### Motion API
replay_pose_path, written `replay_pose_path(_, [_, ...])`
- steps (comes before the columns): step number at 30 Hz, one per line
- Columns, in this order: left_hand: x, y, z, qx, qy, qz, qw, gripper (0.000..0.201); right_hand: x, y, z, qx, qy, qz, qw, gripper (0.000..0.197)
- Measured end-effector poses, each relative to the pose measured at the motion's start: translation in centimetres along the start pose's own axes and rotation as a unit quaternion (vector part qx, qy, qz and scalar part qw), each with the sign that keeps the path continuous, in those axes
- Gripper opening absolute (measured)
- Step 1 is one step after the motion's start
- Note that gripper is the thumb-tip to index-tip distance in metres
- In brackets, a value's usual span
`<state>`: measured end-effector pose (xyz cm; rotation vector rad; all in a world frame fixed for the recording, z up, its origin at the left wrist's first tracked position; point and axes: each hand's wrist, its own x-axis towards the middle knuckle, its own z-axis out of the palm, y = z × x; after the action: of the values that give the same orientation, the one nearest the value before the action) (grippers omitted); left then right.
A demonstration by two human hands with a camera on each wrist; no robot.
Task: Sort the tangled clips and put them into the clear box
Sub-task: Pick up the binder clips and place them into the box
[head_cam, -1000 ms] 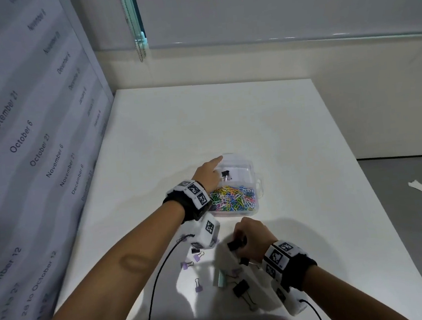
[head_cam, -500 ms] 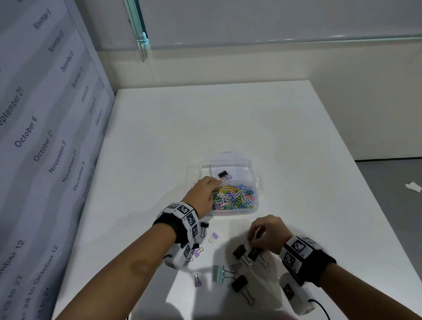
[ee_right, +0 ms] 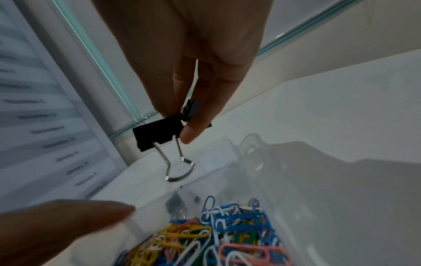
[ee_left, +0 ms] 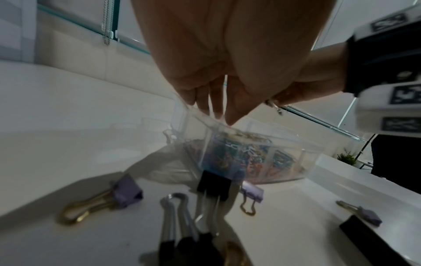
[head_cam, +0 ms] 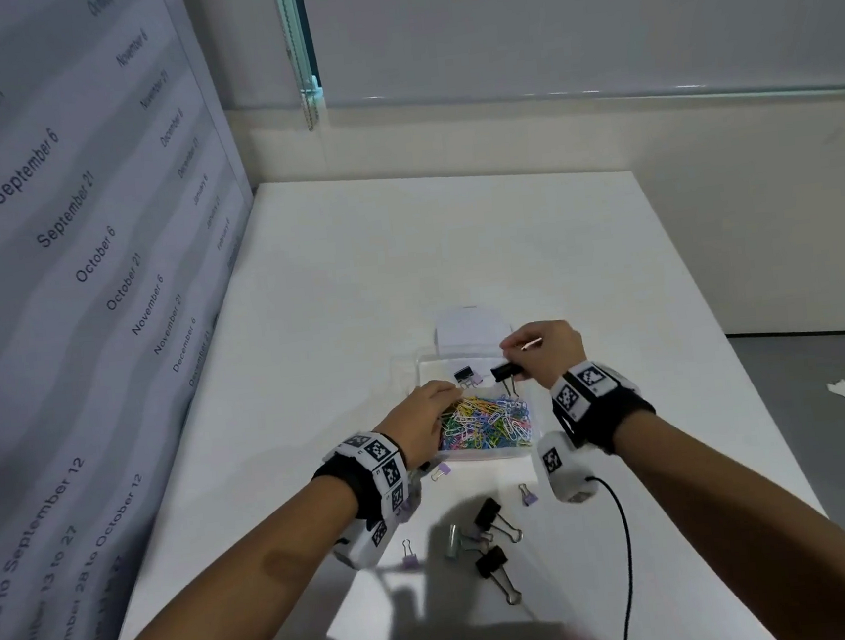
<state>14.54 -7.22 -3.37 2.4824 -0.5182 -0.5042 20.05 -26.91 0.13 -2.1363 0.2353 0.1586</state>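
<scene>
The clear box (head_cam: 404, 368) sits mid-table with its lid open at the back. Its near compartment is full of coloured paper clips (head_cam: 487, 424); its far compartment holds a black and a purple binder clip (head_cam: 467, 375). My right hand (head_cam: 517, 362) pinches a black binder clip (head_cam: 504, 371) above the far compartment, and the clip's wire handles (ee_right: 180, 167) hang down. My left hand (head_cam: 434, 406) rests with straight fingers (ee_left: 216, 100) on the box's left rim (ee_left: 205, 118). Several loose binder clips (head_cam: 487, 535), black, purple and silver, lie on the table in front of the box.
The white table (head_cam: 403, 249) stretches beyond the box to a wall. A calendar panel (head_cam: 73, 302) stands along the left edge. A black cable (head_cam: 625, 548) trails from the right wrist camera. Small purple clips (head_cam: 527, 495) lie scattered near the box.
My right hand rose from the loose pile with a black binder clip and moved forward over the box. My left hand drew back from the far compartment to the box's left rim.
</scene>
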Motion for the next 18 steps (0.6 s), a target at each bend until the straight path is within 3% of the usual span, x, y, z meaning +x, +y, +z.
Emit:
replay_pose_path(8, [-2.2, -0.3, -0.1, -0.04, 0.157, -0.019, 0.987, 0.044, 2.7, 1.7, 1.8, 0.003, 0.042, 0.068, 0.997, 0.014])
replay_pose_path(12, [-3.8, -1.2, 0.4, -0.034, 0.155, -0.038, 0.987, 0.045, 2.5, 1.3, 1.4, -0.058, 0.031, 0.04, 0.997, 0.019])
replay_pose_path(18, [-6.1, -2.6, 1.6, -0.05, 0.146, -0.08, 0.985, 0.028, 1.2, 0.4, 1.0, -0.147, -0.083, -0.01, 0.986, 0.033])
